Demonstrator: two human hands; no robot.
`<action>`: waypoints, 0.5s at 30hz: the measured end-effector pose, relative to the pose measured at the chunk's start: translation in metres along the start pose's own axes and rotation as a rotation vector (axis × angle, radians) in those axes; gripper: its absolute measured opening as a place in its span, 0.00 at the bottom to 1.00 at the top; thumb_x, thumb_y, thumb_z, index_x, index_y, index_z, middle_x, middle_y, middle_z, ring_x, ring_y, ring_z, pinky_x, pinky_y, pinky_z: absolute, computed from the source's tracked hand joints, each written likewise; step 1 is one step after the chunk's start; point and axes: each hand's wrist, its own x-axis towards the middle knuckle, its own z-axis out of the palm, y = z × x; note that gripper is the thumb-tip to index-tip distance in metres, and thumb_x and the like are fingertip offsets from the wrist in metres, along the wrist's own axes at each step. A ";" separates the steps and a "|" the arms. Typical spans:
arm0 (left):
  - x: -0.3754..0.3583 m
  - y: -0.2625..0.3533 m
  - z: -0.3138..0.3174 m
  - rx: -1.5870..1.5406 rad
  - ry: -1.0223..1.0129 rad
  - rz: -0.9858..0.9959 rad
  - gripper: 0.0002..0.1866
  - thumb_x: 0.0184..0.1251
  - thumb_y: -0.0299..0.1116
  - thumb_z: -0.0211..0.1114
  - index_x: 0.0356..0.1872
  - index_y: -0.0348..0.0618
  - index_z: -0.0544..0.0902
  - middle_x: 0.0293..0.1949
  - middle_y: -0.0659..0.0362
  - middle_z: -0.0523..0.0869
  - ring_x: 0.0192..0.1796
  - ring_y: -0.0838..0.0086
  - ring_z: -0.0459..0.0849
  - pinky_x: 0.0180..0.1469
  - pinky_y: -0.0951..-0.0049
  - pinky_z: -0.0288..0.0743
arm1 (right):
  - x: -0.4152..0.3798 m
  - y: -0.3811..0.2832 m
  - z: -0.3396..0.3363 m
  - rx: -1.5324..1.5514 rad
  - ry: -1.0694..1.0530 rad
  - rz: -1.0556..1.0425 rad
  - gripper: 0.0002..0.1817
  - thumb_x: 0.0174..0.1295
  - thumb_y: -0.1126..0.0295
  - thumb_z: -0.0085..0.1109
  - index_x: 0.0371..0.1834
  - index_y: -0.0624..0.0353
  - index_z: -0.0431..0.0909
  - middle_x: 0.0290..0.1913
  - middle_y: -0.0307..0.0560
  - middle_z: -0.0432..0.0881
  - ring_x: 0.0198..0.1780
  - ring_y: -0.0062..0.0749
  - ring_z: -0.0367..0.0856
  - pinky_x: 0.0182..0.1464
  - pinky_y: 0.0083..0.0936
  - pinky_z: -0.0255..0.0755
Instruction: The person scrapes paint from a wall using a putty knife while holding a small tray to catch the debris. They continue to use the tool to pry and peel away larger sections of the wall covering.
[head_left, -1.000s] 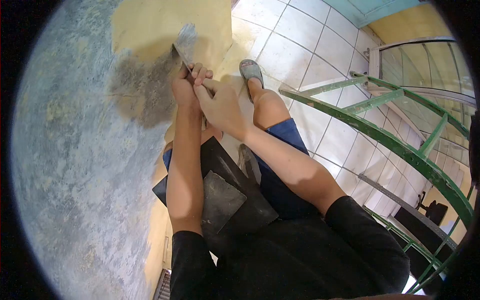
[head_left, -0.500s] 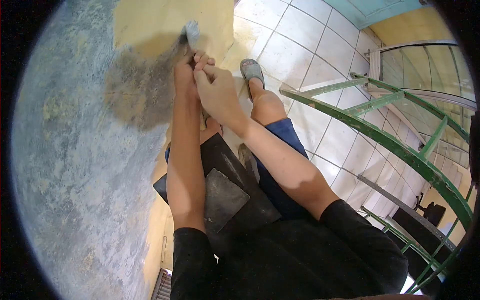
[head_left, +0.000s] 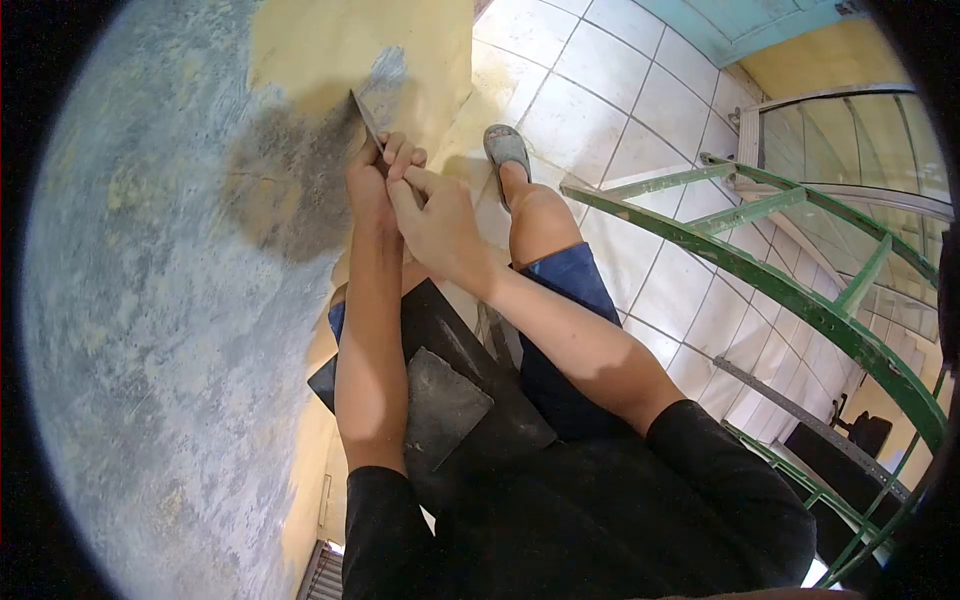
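Observation:
A scraper (head_left: 366,118) with a thin blade, seen nearly edge-on, points up and left at the wall (head_left: 130,300). My left hand (head_left: 370,185) is closed around its handle. My right hand (head_left: 440,220) is also closed, its fingers meeting the left ones at the handle's lower end. Most of the handle is hidden by my fingers. Blue-grey patches cover much of the yellow wall, with a small scraped-looking grey patch (head_left: 388,68) just above the blade. Across my lap lies a dark flat board (head_left: 520,420), with a smaller dark sheet (head_left: 443,408) on it.
To the right a green metal ladder (head_left: 700,240) leans across the view over white floor tiles (head_left: 590,110). Behind it are glass louvres (head_left: 850,130). A light blue panel (head_left: 760,25) is at the top right. My sandalled foot (head_left: 508,150) rests on the tiles.
Both hands have come slightly down, and the blade has swung left off the grey patch, now edge-on. The boards on my lap have barely shifted.

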 end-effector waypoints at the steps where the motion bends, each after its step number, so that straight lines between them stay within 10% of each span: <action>1: -0.003 0.002 -0.001 -0.011 -0.023 -0.004 0.13 0.82 0.37 0.48 0.34 0.45 0.72 0.20 0.66 0.67 0.18 0.78 0.63 0.39 0.70 0.72 | -0.003 -0.003 0.001 0.001 -0.019 0.011 0.14 0.69 0.68 0.56 0.32 0.70 0.80 0.19 0.52 0.75 0.22 0.27 0.71 0.28 0.32 0.65; 15: 0.058 -0.017 0.017 0.073 -0.004 -0.051 0.17 0.84 0.43 0.47 0.33 0.45 0.70 0.22 0.64 0.69 0.21 0.76 0.66 0.40 0.69 0.73 | 0.055 0.020 -0.011 0.134 -0.058 0.142 0.18 0.73 0.66 0.54 0.28 0.71 0.78 0.18 0.38 0.72 0.21 0.18 0.68 0.25 0.25 0.61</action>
